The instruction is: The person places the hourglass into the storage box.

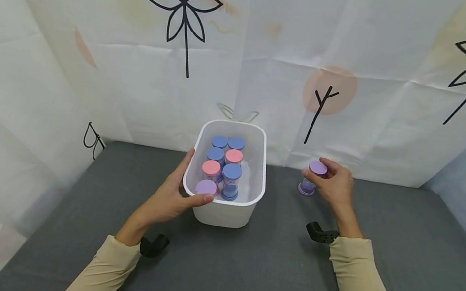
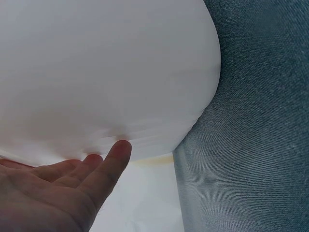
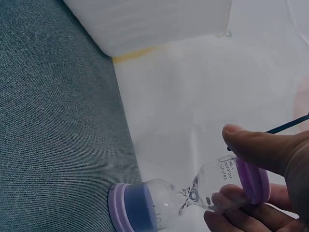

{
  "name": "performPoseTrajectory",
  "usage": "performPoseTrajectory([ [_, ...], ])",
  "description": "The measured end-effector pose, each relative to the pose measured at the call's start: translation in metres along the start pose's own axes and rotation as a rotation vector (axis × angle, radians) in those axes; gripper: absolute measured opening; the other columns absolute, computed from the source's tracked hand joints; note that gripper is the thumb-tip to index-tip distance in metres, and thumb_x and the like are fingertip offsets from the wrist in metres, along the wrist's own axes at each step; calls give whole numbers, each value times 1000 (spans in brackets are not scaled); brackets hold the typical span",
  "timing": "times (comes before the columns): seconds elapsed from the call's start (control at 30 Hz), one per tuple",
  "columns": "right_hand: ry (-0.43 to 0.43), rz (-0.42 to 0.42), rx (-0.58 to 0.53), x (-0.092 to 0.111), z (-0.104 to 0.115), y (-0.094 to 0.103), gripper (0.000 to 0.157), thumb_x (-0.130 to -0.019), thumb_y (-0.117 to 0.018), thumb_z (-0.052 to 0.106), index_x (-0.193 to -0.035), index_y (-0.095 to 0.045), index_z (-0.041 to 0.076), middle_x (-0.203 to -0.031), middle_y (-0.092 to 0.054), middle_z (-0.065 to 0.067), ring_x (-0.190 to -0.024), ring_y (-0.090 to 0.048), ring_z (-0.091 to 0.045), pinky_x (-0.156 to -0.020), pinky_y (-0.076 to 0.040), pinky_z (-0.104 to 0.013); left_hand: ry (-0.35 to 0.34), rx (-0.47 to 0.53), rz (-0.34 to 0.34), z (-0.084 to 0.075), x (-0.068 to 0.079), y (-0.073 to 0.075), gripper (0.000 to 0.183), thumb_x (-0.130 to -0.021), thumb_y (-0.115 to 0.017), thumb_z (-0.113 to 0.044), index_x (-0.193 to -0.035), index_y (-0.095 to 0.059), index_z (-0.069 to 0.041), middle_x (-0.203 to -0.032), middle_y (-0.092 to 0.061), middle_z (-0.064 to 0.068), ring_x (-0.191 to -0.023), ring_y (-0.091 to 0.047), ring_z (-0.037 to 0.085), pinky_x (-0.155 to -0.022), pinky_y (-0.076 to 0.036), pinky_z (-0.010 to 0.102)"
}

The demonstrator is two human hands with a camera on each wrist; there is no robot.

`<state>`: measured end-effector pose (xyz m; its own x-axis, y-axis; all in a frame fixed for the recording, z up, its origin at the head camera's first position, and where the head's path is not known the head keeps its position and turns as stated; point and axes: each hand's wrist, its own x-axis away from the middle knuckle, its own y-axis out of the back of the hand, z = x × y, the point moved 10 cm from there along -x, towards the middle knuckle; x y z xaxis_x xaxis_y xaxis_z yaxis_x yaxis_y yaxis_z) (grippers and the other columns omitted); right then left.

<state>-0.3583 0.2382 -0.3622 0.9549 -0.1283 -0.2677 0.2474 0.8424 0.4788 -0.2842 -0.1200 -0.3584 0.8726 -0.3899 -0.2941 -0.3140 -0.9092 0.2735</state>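
A white plastic bin [image 1: 228, 213] stands on the grey cloth, holding several sand timers with blue, pink and purple caps. My left hand [image 1: 169, 201] grips its near left corner, thumb over the front rim beside a purple-capped timer [image 1: 206, 187]. In the left wrist view, the fingertips [image 2: 120, 149] press on the bin's outer wall [image 2: 111, 63]. To the right of the bin, my right hand [image 1: 335, 184] pinches the top cap of a purple sand timer [image 3: 190, 195]. That timer is upright, its base at the cloth, with bluish sand in the lower bulb.
A dark grey cloth [image 1: 268, 279] covers the table. White printed fabric [image 1: 275, 37] hangs behind it and at both sides. Black wrist mounts [image 1: 321, 232] sit on both wrists. Inside the bin, the timers stand toward the left and middle; white floor shows at the right.
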Motion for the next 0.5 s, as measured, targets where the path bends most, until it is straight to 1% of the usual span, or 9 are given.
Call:
performPoseTrajectory([
  [0.13,6,1,32,1,3,0,62,-86,-83,16,-136,-58,-9,-127,-64,-29,-112,-66,-38,-68,-42,-5,2,-1,-1,0,1,0,111,-86,-83,-26,-165,-4,-24,-160,-29,13,-124,-54,35,-91,-54,40],
  [0.2,15,20,36,2,8,-1,60,-86,-84,16,-135,-60,-8,-126,-65,-28,-112,-66,-38,-68,-43,-5,3,-2,-1,-1,1,0,111,-87,-83,-27,-165,-4,-24,-161,-29,13,-124,-53,36,-91,-54,40],
  [0.27,34,57,21,4,15,-3,60,-86,-84,16,-136,-59,-8,-128,-64,-27,-113,-66,-38,-70,-44,-5,4,-4,-1,0,1,0,111,-87,-83,-27,-165,-4,-24,-160,-29,13,-124,-53,36,-91,-54,41],
  [0.33,50,94,-33,7,26,-4,60,-86,-83,14,-137,-59,-7,-131,-63,-26,-111,-68,-28,-73,-46,-7,5,-7,-1,0,1,0,111,-87,-83,-27,-165,-4,-25,-160,-29,13,-124,-53,35,-91,-54,42],
  [0.4,68,123,-126,11,40,-3,59,-86,-82,10,-137,-58,-8,-130,-63,-25,-106,-69,-16,-76,-49,-10,3,-8,0,0,1,0,111,-87,-83,-28,-165,-4,-25,-160,-30,12,-123,-54,35,-90,-54,43],
  [0.5,90,155,-295,18,64,2,57,-86,-81,3,-136,-58,-9,-123,-67,-16,-97,-68,-2,-80,-53,-16,-3,-10,0,0,1,0,110,-87,-83,-29,-165,-5,-25,-159,-32,11,-122,-55,35,-90,-54,43],
])
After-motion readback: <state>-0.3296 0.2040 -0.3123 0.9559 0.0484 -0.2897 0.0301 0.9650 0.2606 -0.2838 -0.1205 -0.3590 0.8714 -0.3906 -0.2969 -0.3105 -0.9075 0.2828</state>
